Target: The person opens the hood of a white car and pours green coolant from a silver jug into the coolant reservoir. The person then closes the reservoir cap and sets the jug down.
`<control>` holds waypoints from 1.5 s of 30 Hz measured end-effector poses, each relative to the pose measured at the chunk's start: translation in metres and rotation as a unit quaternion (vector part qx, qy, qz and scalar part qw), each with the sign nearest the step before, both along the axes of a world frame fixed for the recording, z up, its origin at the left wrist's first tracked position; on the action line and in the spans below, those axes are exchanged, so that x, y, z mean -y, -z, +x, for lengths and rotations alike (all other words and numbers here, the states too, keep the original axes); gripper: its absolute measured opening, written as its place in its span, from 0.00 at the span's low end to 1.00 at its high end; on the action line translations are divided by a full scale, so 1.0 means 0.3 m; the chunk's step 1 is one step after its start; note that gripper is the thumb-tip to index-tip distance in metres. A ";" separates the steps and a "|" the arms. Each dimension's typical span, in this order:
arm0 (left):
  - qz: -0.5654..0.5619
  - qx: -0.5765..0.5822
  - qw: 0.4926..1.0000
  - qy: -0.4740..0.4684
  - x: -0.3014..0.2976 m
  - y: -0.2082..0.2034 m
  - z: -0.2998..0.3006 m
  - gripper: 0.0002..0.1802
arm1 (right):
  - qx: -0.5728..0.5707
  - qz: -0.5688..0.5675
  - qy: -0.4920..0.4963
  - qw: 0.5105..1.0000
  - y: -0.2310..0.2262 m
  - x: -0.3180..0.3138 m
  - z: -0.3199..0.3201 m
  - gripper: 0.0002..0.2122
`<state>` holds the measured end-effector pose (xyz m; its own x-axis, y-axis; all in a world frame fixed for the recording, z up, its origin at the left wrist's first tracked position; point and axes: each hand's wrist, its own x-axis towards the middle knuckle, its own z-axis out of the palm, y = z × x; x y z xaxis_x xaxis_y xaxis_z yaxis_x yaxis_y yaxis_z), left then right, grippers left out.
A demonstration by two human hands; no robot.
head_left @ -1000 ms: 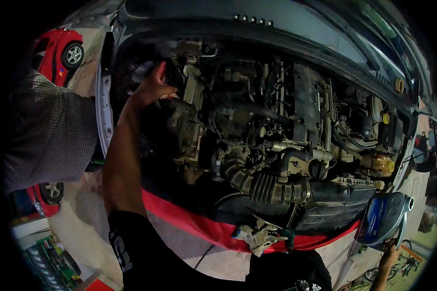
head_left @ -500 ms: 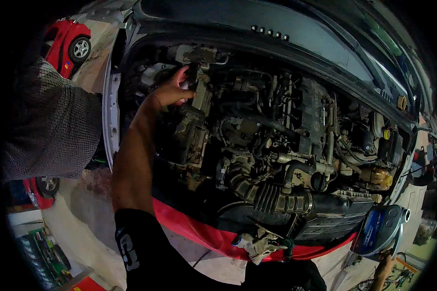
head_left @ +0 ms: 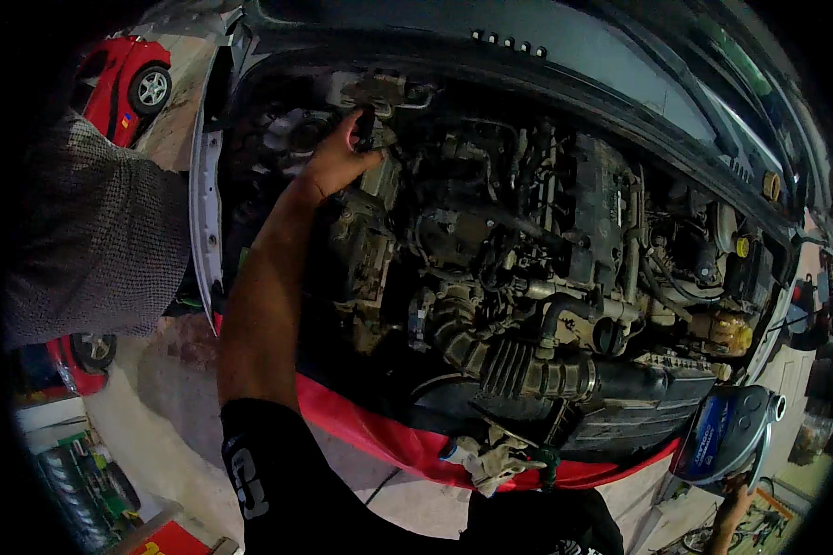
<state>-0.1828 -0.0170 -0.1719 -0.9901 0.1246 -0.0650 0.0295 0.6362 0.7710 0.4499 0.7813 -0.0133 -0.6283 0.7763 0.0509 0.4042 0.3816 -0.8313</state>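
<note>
The small dark part sits at the far left of the engine bay, pinched in your left hand; your right hand grips the blue headlamp at lower right.

A blue label with pale print sits on the rounded grey headlamp unit at lower right, beside the car's red front edge.
</note>
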 end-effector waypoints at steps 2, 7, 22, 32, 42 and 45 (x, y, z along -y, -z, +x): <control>0.009 0.008 1.000 0.004 -0.035 -0.015 0.007 0.54 | 0.028 -0.015 -0.004 0.999 -0.003 -0.040 0.038 0.24; 0.022 -0.004 0.998 0.051 0.100 0.022 0.012 0.57 | 0.044 -0.003 -0.045 0.998 -0.003 -0.051 0.026 0.28; 0.069 -0.215 0.963 -0.146 -0.201 -0.240 0.502 0.34 | 0.009 -0.154 -0.032 0.988 -0.039 0.064 0.030 0.30; 0.308 0.036 0.898 0.311 -1.286 -0.433 1.618 0.19 | 0.018 -0.159 0.028 0.987 -0.150 0.284 -0.230 0.10; 0.356 0.069 0.893 0.266 -1.907 -0.571 1.772 0.31 | 0.045 -0.156 -0.211 0.964 -0.180 0.261 -0.153 0.24; 0.340 0.150 0.898 0.236 -1.977 -0.629 1.784 0.39 | 0.047 -0.068 -0.409 0.909 -0.232 0.122 -0.192 0.24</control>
